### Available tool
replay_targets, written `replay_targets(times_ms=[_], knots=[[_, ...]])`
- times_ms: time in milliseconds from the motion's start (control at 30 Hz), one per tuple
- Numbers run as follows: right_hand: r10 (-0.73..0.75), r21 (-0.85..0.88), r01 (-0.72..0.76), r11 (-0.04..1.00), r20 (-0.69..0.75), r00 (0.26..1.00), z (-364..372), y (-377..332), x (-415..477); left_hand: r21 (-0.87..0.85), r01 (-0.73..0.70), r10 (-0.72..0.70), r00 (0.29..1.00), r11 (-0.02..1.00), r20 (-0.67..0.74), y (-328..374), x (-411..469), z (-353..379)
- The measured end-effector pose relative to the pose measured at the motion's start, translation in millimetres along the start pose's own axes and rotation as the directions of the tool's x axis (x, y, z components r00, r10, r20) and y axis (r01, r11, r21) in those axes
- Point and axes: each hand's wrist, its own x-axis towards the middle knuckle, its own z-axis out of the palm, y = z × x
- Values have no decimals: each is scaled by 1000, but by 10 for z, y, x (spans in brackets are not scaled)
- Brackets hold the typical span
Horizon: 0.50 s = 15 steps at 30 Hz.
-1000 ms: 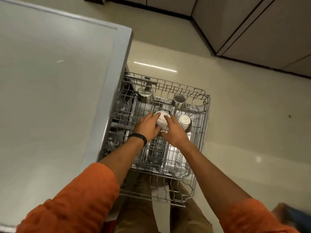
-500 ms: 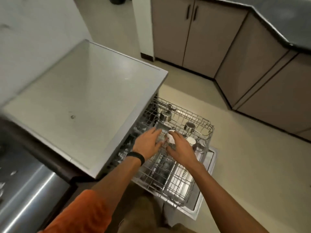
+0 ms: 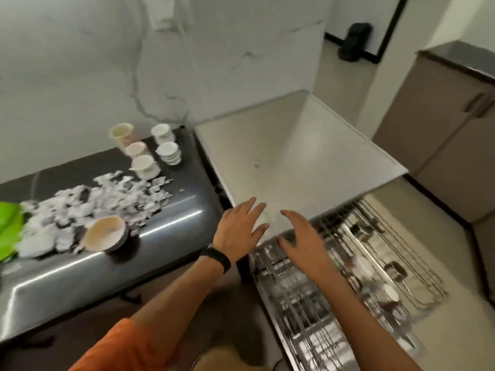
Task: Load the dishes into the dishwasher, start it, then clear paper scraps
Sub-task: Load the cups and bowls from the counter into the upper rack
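Note:
My left hand [image 3: 241,231] and my right hand [image 3: 302,236] hover empty, fingers spread, over the front corner of the dishwasher top [image 3: 308,162]. The pulled-out wire rack [image 3: 348,303] lies at the lower right, blurred, with steel cups and a white cup [image 3: 389,291] in it. On the dark counter [image 3: 160,228] to the left stand several white cups [image 3: 167,152], a tan cup [image 3: 121,133] and a tilted brown bowl [image 3: 105,232]. White paper scraps [image 3: 93,199] are strewn between them.
A green object [image 3: 9,228] lies at the counter's left edge. Beige cabinets [image 3: 450,145] stand at the right, with tiled floor between them and the rack. A dark object [image 3: 355,45] sits on the floor in the far doorway.
Both hands have let go of the white cup in the rack and lifted up over the dishwasher's top corner. The view has swung left to the counter.

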Motion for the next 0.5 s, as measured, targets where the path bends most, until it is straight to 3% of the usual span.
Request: replay_targets(times_ms=[200,500], knots=[[-145,-7,147,989,131,981,798,-787,423,-26,189,-190,978,982,-87,-1044,-581,-346],[-256,27,262,965,320,912,1999,-1940,742,6,472,-468,875,882,-127,-2547,-1247,-717]])
